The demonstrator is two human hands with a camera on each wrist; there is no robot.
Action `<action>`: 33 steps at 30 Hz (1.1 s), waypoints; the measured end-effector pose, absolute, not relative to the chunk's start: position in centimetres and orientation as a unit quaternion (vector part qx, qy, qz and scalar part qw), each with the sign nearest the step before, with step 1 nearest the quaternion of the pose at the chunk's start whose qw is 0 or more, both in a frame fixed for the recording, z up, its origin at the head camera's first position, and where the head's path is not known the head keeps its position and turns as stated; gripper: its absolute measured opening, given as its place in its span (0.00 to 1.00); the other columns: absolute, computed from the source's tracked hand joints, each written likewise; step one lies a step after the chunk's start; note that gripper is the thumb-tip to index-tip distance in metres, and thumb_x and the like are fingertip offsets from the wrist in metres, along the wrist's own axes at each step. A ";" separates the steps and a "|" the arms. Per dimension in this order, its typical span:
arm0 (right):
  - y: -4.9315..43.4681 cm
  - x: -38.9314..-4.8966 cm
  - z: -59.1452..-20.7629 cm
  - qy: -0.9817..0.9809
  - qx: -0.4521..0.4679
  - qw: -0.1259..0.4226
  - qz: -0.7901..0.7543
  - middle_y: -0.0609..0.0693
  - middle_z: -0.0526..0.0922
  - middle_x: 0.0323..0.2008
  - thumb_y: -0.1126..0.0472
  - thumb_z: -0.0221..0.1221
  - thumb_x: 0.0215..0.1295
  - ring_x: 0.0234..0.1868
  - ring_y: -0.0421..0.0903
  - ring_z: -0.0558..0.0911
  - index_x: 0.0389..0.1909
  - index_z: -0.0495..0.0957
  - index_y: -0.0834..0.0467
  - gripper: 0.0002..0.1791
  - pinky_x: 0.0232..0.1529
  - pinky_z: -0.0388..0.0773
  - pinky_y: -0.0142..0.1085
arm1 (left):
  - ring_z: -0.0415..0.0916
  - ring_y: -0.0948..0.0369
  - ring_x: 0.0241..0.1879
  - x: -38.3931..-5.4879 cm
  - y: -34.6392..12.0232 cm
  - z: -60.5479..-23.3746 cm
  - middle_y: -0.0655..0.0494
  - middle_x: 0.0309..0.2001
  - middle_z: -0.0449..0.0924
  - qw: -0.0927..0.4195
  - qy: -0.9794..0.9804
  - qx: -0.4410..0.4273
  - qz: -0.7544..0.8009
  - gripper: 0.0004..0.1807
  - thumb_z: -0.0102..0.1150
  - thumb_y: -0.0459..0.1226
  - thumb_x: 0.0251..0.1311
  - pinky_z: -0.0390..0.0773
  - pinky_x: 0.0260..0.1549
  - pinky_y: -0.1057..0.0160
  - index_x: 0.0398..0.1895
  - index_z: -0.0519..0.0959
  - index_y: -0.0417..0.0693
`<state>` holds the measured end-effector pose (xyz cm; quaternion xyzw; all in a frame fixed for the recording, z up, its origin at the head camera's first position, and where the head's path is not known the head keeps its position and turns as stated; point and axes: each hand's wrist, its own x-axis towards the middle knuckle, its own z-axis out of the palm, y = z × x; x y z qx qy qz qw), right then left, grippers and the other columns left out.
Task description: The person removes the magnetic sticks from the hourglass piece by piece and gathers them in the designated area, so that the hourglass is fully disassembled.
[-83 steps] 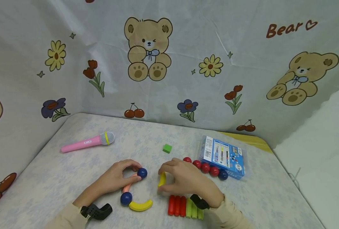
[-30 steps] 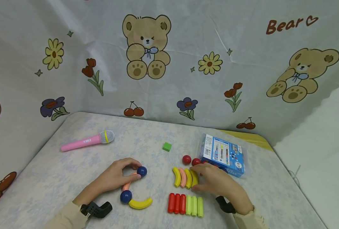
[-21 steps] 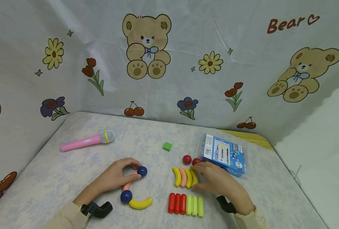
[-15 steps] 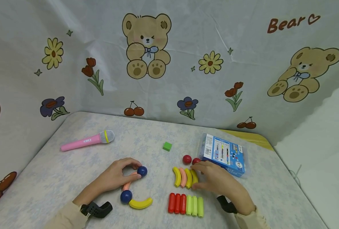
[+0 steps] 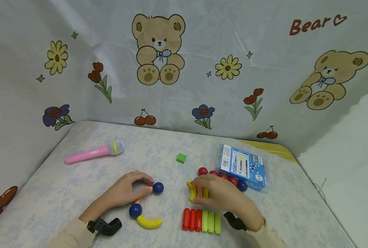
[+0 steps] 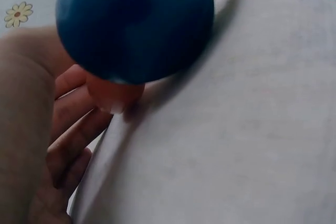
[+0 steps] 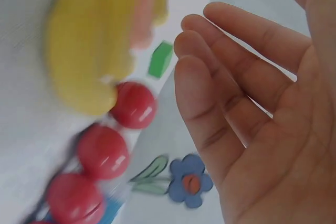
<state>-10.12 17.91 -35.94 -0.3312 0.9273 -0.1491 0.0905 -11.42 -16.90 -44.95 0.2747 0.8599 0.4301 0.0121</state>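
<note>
My left hand [image 5: 126, 190] holds a curved orange stick [image 5: 138, 200], its thumb and fingers curled round it. Blue balls [image 5: 158, 188] sit at the stick's two ends, and a curved yellow stick [image 5: 149, 222] runs from the nearer one. One blue ball [image 6: 135, 24] fills the top of the left wrist view, with the stick's orange end [image 6: 115, 95] under it. Over a row of curved yellow sticks [image 5: 192, 192] and an orange one [image 5: 199, 193] is my right hand [image 5: 218, 193], partly covering them. Its fingers [image 7: 197, 87] are extended and hold nothing in the right wrist view.
Red balls [image 5: 202, 171] and a blue ball [image 5: 242, 186] line up before a blue boxed set [image 5: 244, 167]. Red straight sticks [image 5: 192, 219] and light-green ones [image 5: 211, 222] lie near the front. Farther back are a green block [image 5: 181, 158] and a pink toy microphone [image 5: 93, 152].
The right hand, earlier placing a curved yellow stick at the row's right end, has let go and shifted left over the row. The left hand's joined piece has turned slightly, its far ball moving right.
</note>
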 end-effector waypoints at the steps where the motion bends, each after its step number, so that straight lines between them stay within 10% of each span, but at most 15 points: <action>1: 17.4 -10.2 -35.8 0.926 -0.338 0.092 -0.144 0.44 0.85 0.57 0.44 0.70 0.65 0.59 0.44 0.81 0.59 0.84 0.50 0.25 0.57 0.83 0.44 | 0.78 0.69 0.50 -11.4 -16.9 -45.0 0.76 0.45 0.83 0.012 0.858 0.278 0.432 0.11 0.67 0.53 0.66 0.76 0.57 0.56 0.49 0.83 0.68; 33: 8.5 -11.4 -36.8 0.901 -0.427 0.063 -0.041 0.37 0.89 0.47 0.47 0.66 0.70 0.46 0.35 0.83 0.57 0.85 0.44 0.17 0.42 0.81 0.28 | 0.77 0.70 0.47 -11.5 -17.0 -44.9 0.77 0.42 0.82 0.007 0.850 0.296 0.436 0.11 0.73 0.53 0.60 0.76 0.53 0.59 0.43 0.84 0.69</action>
